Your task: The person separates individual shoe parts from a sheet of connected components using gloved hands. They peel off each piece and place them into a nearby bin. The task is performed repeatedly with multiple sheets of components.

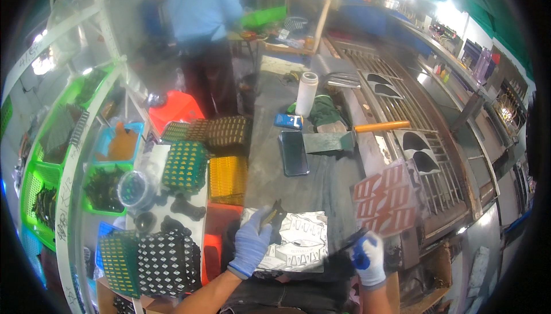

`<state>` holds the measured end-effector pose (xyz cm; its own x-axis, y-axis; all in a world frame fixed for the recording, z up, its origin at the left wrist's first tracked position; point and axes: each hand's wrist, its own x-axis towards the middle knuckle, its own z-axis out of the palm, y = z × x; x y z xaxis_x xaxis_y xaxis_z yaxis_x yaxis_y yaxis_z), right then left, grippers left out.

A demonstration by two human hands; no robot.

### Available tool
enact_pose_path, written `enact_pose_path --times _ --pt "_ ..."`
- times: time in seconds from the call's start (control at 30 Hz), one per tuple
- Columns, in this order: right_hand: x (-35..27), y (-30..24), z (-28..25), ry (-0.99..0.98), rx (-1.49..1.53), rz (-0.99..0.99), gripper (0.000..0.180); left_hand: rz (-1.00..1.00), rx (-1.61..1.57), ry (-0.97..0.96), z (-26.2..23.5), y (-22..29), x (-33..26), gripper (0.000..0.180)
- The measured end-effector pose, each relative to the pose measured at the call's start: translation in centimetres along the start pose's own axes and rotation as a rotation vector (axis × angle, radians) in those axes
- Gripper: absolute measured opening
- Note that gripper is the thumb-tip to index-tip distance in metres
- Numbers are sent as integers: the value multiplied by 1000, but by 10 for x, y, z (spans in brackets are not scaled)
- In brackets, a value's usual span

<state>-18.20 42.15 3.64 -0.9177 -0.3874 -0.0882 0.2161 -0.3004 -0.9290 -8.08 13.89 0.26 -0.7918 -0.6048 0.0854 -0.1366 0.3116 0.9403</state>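
Observation:
My left hand (251, 244), in a blue knit glove, is at the left edge of a white sheet (301, 236) printed with black outlined shapes. Its fingers are closed around a small dark, pointed piece (278, 209), with something yellowish beside it; the exact kind is unclear. To the right of the sheet, my right hand (369, 259) wears a white glove with blue patches. Those fingers are curled around a dark item that I cannot make out. Dark material lies below the sheet, near my body.
A phone (294, 153), a broad flat blade with an orange handle (381, 126), a white roll (306, 94) and a red-patterned sheet (385, 198) lie beyond. Stacks of patterned pieces (169, 263) stand left, near green baskets (50, 168). A metal rack (436, 193) borders the right. A person (204, 21) stands behind.

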Motion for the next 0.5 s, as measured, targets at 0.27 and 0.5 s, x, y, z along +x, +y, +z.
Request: enact_pose_path --times 0.27,0.5 --pt "-6 11 76 -270 -1083 -607 44 659 213 -43 4 9 -21 51" --pt "0 26 68 -461 -1355 -597 40 -235 -679 -43 7 15 -36 47"
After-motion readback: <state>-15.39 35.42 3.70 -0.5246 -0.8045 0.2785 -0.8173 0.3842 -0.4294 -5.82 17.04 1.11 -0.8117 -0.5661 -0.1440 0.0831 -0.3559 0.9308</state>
